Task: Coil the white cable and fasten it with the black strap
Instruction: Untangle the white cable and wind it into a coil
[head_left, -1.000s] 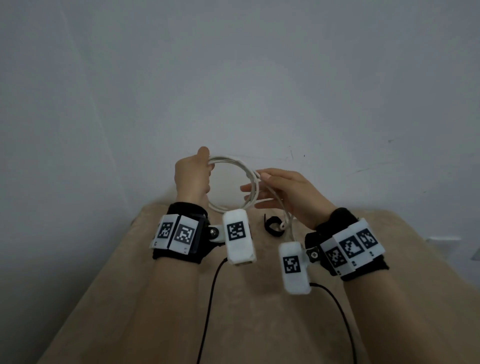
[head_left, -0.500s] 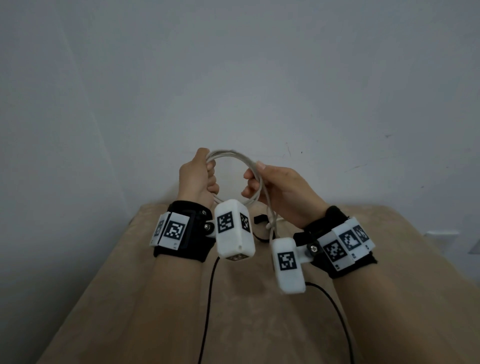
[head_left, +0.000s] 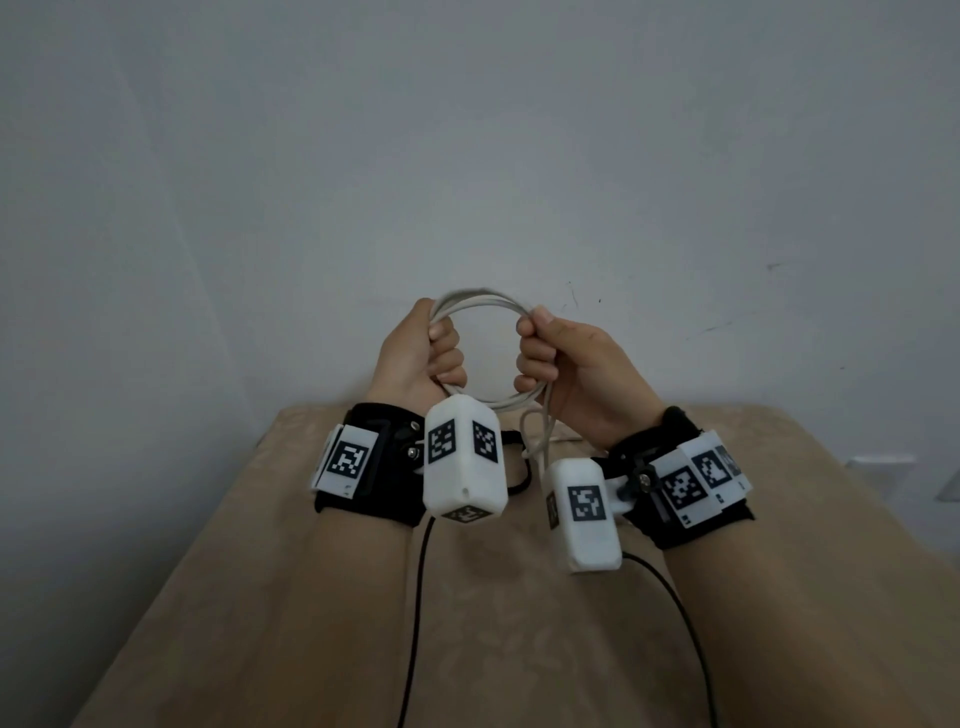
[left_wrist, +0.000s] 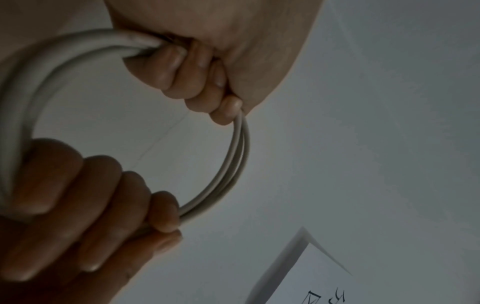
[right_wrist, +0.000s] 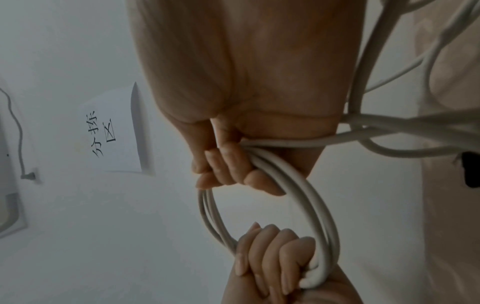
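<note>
Loose cable (head_left: 540, 436) tail between hands and table (head_left: 519, 649).

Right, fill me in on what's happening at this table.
A person is winding a white cable into a round coil, held up over a tan table. The left hand grips one side of the coil and the right hand grips the other. A loose tail of cable hangs below the right hand, not yet wound in. The black strap lies on the table behind the wrist cameras, mostly hidden, and is not yet on the coil.
</note>
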